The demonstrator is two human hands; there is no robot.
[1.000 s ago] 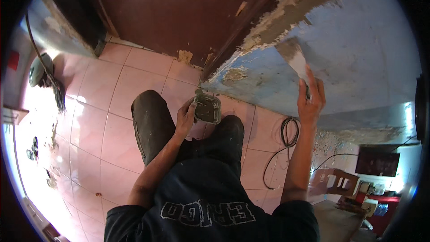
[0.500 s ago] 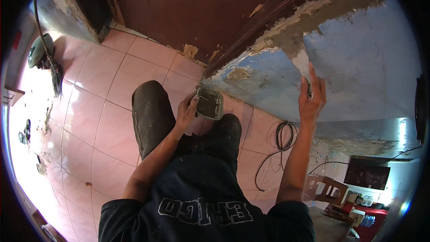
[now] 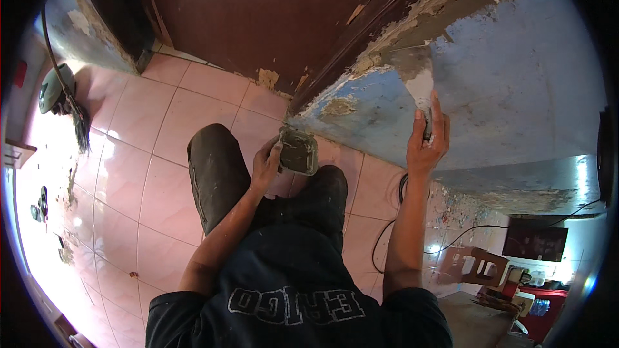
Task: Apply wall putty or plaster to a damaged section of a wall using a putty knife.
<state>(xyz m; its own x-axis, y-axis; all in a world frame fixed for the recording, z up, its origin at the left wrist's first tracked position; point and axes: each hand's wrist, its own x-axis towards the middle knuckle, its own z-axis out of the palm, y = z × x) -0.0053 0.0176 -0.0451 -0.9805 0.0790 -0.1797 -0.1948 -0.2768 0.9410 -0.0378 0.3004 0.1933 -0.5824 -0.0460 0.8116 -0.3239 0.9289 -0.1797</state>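
Observation:
My right hand [image 3: 428, 138] grips a putty knife [image 3: 420, 84] whose wide blade, smeared with grey mortar, lies against the blue wall [image 3: 503, 84]. The blade touches the lower end of a rough grey mortar strip [image 3: 445, 19] that runs beside the dark brown door frame. My left hand [image 3: 264, 166] is closed on the near-left side of a small square plastic container [image 3: 298, 152], held above my knees. Grey mortar coats the inside of the container.
A brown door [image 3: 258, 19] with peeling patches stands ahead. A black cable [image 3: 380, 245] lies on the pink tiles [image 3: 161, 187] at right, partly behind my forearm. A broom [image 3: 78, 122] and a helmet [image 3: 54, 87] are at far left. A wooden chair [image 3: 483, 267] stands lower right.
My right hand has shifted left with the putty knife, its blade still on the wall by the mortar strip. The container has barely moved. The whole view has turned slightly.

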